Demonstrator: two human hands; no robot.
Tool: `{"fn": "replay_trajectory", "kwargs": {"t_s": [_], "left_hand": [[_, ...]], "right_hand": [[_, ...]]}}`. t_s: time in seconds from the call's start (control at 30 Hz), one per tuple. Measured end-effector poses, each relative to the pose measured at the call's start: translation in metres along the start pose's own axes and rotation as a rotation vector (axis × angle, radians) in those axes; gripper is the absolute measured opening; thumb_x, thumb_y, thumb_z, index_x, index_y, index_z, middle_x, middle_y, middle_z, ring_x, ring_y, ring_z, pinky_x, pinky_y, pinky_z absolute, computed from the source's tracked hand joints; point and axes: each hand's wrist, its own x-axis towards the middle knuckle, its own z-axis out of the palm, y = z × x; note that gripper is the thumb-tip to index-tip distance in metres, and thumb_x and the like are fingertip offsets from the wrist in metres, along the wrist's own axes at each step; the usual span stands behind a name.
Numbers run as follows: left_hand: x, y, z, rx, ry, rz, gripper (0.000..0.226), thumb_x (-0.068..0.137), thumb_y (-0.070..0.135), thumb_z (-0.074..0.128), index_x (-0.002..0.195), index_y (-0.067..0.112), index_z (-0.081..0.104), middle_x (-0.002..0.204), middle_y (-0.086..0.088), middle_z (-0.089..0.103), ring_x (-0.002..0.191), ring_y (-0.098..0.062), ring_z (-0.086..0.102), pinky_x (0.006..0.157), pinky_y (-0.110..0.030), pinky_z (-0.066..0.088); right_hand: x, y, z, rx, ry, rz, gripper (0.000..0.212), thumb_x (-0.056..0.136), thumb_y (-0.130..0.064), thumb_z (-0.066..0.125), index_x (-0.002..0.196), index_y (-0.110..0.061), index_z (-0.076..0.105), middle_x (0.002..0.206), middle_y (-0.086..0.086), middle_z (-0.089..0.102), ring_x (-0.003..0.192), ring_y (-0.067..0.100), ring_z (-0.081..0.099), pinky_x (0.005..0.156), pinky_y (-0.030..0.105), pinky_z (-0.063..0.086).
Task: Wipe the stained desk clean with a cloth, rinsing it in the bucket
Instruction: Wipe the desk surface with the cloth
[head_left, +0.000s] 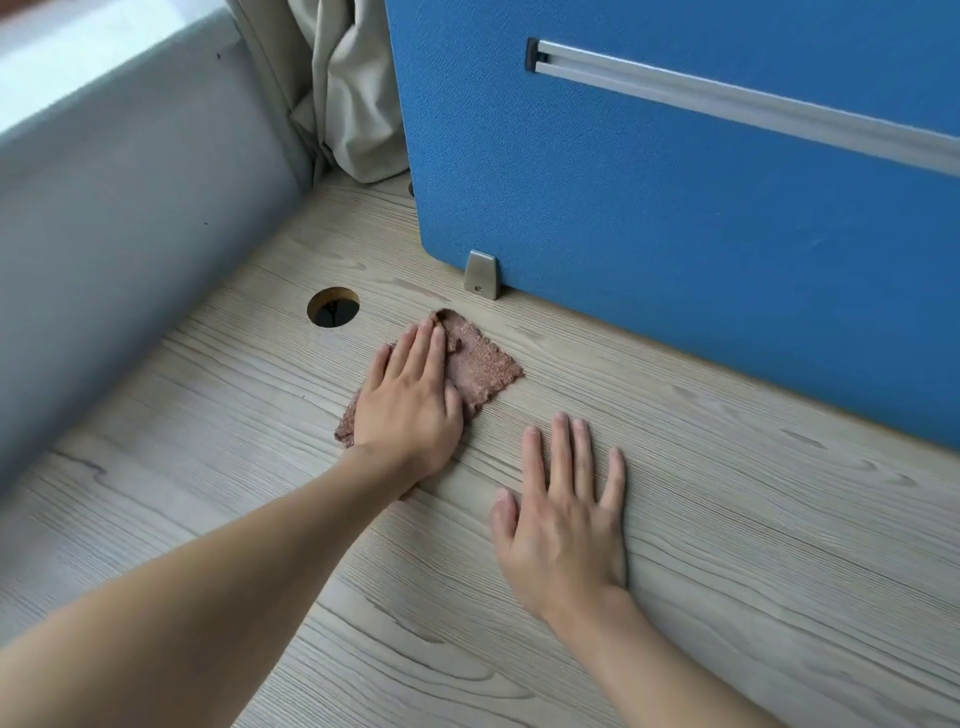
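A brown, rough-textured cloth (475, 364) lies flat on the pale wood-grain desk (727, 545), close to the base of the blue partition. My left hand (410, 395) presses down on the cloth's left half with the fingers stretched out flat and pointing away from me. Parts of the cloth stick out past the fingertips, to the right, and by the wrist. My right hand (563, 519) rests palm down on the bare desk, just right of and nearer than the cloth, fingers spread and holding nothing. No bucket is in view.
A blue fabric partition (675, 182) with a metal rail (727, 98) stands along the desk's far edge, held by a metal bracket (482, 275). A round cable hole (333, 307) sits left of the cloth. A grey wall (130, 234) bounds the left; a beige curtain (353, 104) hangs in the corner.
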Motion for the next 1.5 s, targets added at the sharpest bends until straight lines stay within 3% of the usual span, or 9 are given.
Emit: {"fn": "replay_trajectory", "kwargs": {"t_s": [0.27, 0.47, 0.57, 0.7, 0.87, 1.07, 1.27, 1.5], "left_hand": [[-0.055, -0.009, 0.0, -0.012, -0.025, 0.129, 0.069, 0.097, 0.047, 0.005, 0.16, 0.019, -0.002, 0.167, 0.002, -0.008, 0.153, -0.012, -0.012, 0.125, -0.037, -0.003], [-0.025, -0.009, -0.003, -0.008, 0.015, -0.03, 0.07, 0.097, 0.043, 0.01, 0.16, 0.016, 0.002, 0.168, -0.001, -0.003, 0.153, -0.014, -0.008, 0.125, -0.036, -0.004], [-0.066, -0.002, 0.0, -0.006, -0.004, 0.031, 0.066, 0.101, 0.044, 0.008, 0.16, 0.016, -0.004, 0.166, -0.001, -0.011, 0.152, -0.014, -0.015, 0.125, -0.038, -0.004], [-0.079, -0.02, -0.002, -0.004, -0.045, 0.128, 0.07, 0.097, 0.048, 0.005, 0.16, 0.02, -0.003, 0.167, 0.002, -0.007, 0.152, -0.011, -0.014, 0.125, -0.038, -0.002], [-0.051, -0.026, -0.004, 0.006, 0.004, -0.044, 0.071, 0.096, 0.046, 0.004, 0.16, 0.018, -0.003, 0.167, 0.0, -0.007, 0.153, -0.014, -0.012, 0.125, -0.038, -0.003], [-0.106, -0.017, -0.003, -0.005, -0.051, 0.076, 0.067, 0.098, 0.046, 0.004, 0.159, 0.02, -0.007, 0.166, 0.003, -0.013, 0.151, -0.011, -0.019, 0.125, -0.038, -0.003], [-0.072, -0.035, -0.003, 0.003, 0.004, -0.076, 0.072, 0.094, 0.045, 0.005, 0.16, 0.017, 0.0, 0.167, 0.0, -0.004, 0.153, -0.014, -0.009, 0.125, -0.037, -0.003], [-0.132, -0.031, -0.004, -0.005, -0.065, 0.069, 0.07, 0.097, 0.045, 0.008, 0.16, 0.016, -0.001, 0.167, -0.002, -0.007, 0.153, -0.015, -0.011, 0.125, -0.039, -0.001]], "right_hand": [[0.0, -0.001, 0.0, -0.002, -0.019, 0.003, 0.072, 0.089, -0.046, 0.038, 0.15, -0.008, 0.044, 0.159, 0.022, 0.032, 0.149, 0.036, 0.025, 0.117, 0.064, 0.016], [0.0, 0.0, 0.002, -0.017, -0.008, -0.001, 0.072, 0.091, -0.046, 0.035, 0.151, -0.007, 0.041, 0.159, 0.022, 0.032, 0.15, 0.036, 0.025, 0.117, 0.064, 0.015], [-0.001, 0.001, 0.001, -0.011, -0.002, -0.009, 0.072, 0.09, -0.046, 0.034, 0.15, -0.007, 0.043, 0.158, 0.022, 0.033, 0.149, 0.037, 0.026, 0.117, 0.064, 0.016], [-0.001, 0.0, 0.001, -0.01, 0.004, -0.01, 0.072, 0.09, -0.046, 0.033, 0.149, -0.006, 0.044, 0.158, 0.023, 0.033, 0.149, 0.037, 0.026, 0.117, 0.064, 0.015], [0.0, 0.001, 0.003, -0.015, 0.005, -0.002, 0.072, 0.091, -0.046, 0.031, 0.151, -0.006, 0.041, 0.159, 0.022, 0.032, 0.15, 0.036, 0.025, 0.117, 0.064, 0.016], [0.001, 0.0, 0.004, -0.018, -0.002, 0.001, 0.073, 0.089, -0.045, 0.033, 0.149, -0.006, 0.044, 0.157, 0.023, 0.034, 0.148, 0.037, 0.029, 0.116, 0.065, 0.017], [-0.05, -0.025, -0.001, 0.106, 0.077, -0.077, 0.068, 0.09, -0.043, 0.037, 0.146, -0.006, 0.048, 0.156, 0.02, 0.037, 0.148, 0.033, 0.031, 0.115, 0.066, 0.02], [-0.082, -0.047, 0.004, 0.054, -0.01, -0.123, 0.072, 0.085, -0.043, 0.043, 0.145, -0.004, 0.049, 0.158, 0.023, 0.032, 0.149, 0.036, 0.028, 0.116, 0.064, 0.022]]}}
